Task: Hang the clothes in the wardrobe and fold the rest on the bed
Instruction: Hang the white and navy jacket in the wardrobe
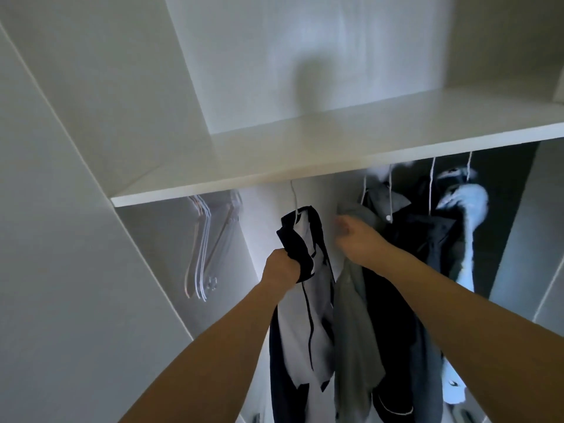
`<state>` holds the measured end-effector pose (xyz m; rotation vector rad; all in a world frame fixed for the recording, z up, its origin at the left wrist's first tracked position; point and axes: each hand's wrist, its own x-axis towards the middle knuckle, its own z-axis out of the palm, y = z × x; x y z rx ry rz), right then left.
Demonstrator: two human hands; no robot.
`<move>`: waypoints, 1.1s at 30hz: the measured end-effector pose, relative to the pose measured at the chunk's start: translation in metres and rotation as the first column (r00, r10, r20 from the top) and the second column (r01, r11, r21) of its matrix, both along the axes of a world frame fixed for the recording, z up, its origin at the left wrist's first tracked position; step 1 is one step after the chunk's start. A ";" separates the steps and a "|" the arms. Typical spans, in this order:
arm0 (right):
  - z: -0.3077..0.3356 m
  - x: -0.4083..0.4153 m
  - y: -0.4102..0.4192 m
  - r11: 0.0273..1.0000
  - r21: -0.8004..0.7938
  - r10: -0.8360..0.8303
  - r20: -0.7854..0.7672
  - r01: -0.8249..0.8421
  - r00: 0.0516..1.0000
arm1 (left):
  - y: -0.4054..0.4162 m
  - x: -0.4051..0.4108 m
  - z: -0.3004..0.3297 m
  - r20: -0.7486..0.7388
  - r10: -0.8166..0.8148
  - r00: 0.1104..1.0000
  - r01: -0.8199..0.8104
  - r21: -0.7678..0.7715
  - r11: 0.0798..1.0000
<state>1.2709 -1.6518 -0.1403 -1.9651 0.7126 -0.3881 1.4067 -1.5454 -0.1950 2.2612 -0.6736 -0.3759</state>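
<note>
**Wardrobe interior, garments on the rail**

Wardrobe (91,148): smooth white panels, matte; a flat shelf (335,154) crosses the frame from centre left to upper right, its top bare and softly shadowed.

Empty hangers (203,248): a bunch of thin, pale, translucent-looking hangers, hanging below the shelf at centre left, well apart from the clothes.

Navy-and-white garment (305,300): soft, limp cloth, dark navy with white panels and a thin dark cord down the front; hangs at centre frame from a slim white hanger hook (294,203) that runs up behind the shelf edge. The left hand (280,267) grips a bunched fold of its dark upper edge, fingers curled tight round the cloth, the fabric emerging above and to the right of the knuckles.

Grey garment (354,346): plain, dull grey fabric, hanging just to the right of the navy one. The right hand (357,239) lies against its upper part, fingers loosely bent; blur leaves it unclear whether they pinch the cloth.

Dark garments (396,315): black, hanging right of centre.

Pale fluffy garment (470,227): white-blue, fleecy, at right.
</note>
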 end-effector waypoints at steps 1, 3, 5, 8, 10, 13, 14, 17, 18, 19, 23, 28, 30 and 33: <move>-0.001 0.003 -0.007 1.000 -0.007 -0.024 0.004 0.024 1.000 | -0.011 0.007 0.000 0.004 -0.004 1.000 0.004 -0.007 1.000; -0.007 0.007 -0.025 0.996 -0.059 -0.063 0.039 0.065 0.997 | -0.037 0.015 -0.001 0.021 -0.019 1.000 0.020 -0.017 1.000; -0.012 0.009 -0.037 0.989 -0.116 -0.084 0.086 0.093 0.993 | -0.062 0.017 0.001 0.046 -0.047 0.998 0.048 -0.027 0.998; -0.017 0.003 -0.043 0.983 -0.165 -0.058 0.129 0.079 0.990 | -0.090 0.016 0.001 0.064 -0.068 0.996 0.070 -0.020 0.997; -0.019 -0.004 -0.045 0.988 -0.138 -0.048 0.155 0.069 0.987 | -0.104 0.017 0.003 0.063 -0.068 0.996 0.069 -0.012 0.998; -0.019 -0.017 -0.046 0.984 -0.108 -0.126 0.128 0.140 0.984 | -0.124 0.018 0.009 0.059 -0.079 0.995 0.080 -0.018 0.997; -0.020 -0.020 -0.048 0.980 -0.112 -0.149 0.124 0.163 0.981 | -0.130 0.017 0.012 0.066 -0.077 0.995 0.079 -0.028 0.997; -0.022 -0.022 -0.054 0.960 -0.114 -0.245 0.110 0.257 0.963 | -0.145 0.017 0.011 0.061 -0.110 0.992 0.112 -0.036 0.993; -0.024 -0.021 -0.057 0.954 -0.109 -0.270 0.088 0.278 0.959 | -0.148 0.016 0.010 0.066 -0.122 0.990 0.124 -0.027 0.992; -0.024 -0.021 -0.058 0.952 -0.095 -0.283 0.081 0.290 0.956 | -0.150 0.015 0.007 0.083 -0.139 0.987 0.138 0.010 0.990; -0.025 -0.020 -0.063 0.946 -0.103 -0.301 0.070 0.307 0.951 | -0.154 0.011 -0.007 0.091 -0.193 0.977 0.183 0.109 0.977; -0.020 -0.017 -0.066 0.947 -0.105 -0.299 0.057 0.303 0.953 | -0.156 0.009 -0.014 -0.013 -0.196 0.980 0.197 0.044 0.979; -0.019 -0.016 -0.067 0.950 -0.096 -0.293 0.056 0.297 0.954 | -0.155 0.009 -0.009 -0.043 -0.232 0.972 0.234 0.068 0.970; -0.015 -0.015 -0.063 0.955 -0.066 -0.286 0.047 0.289 0.957 | -0.148 0.008 0.001 -0.162 -0.301 0.940 0.332 0.227 0.916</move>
